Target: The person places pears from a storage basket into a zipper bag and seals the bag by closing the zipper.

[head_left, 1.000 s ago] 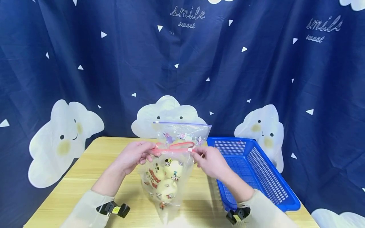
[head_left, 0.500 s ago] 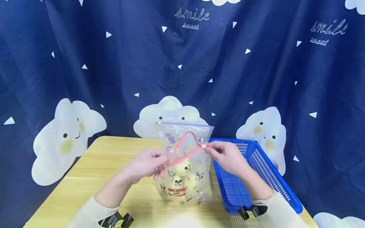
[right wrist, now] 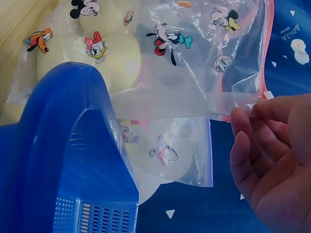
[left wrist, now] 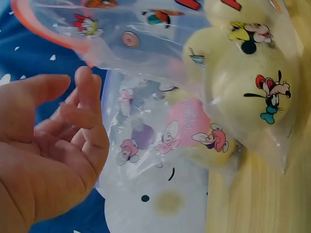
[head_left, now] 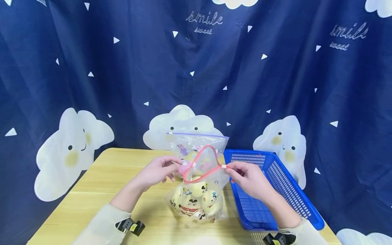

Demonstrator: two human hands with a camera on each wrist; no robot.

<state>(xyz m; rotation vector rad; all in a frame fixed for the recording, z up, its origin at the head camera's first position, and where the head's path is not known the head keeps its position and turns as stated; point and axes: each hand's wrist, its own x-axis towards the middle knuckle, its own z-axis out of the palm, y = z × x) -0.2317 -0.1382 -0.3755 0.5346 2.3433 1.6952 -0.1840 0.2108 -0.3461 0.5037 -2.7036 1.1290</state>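
A clear slider bag [head_left: 193, 204] with a red zip rim and cartoon prints stands on the table, its mouth gaping. Pale yellow round things [left wrist: 248, 73] fill its lower part. My right hand [head_left: 248, 178] pinches the bag's top right corner, right by the white slider [head_left: 224, 166]. Just left of the red rim [head_left: 187, 175], my left hand [head_left: 159, 172] hovers with loosely bent fingers and nothing between thumb and fingertips, as the left wrist view shows. Behind stands a second clear bag [head_left: 196, 139] with a purple zip, also holding yellow round things.
A blue plastic basket [head_left: 291, 190] with slotted walls stands on the right of the wooden table [head_left: 122, 163]. A dark blue curtain [head_left: 131, 75] with cloud faces hangs behind the table.
The red-rimmed bag has come down onto the table and its mouth has widened. My left hand has let go of the rim. My right hand has moved right, still pinching the corner.
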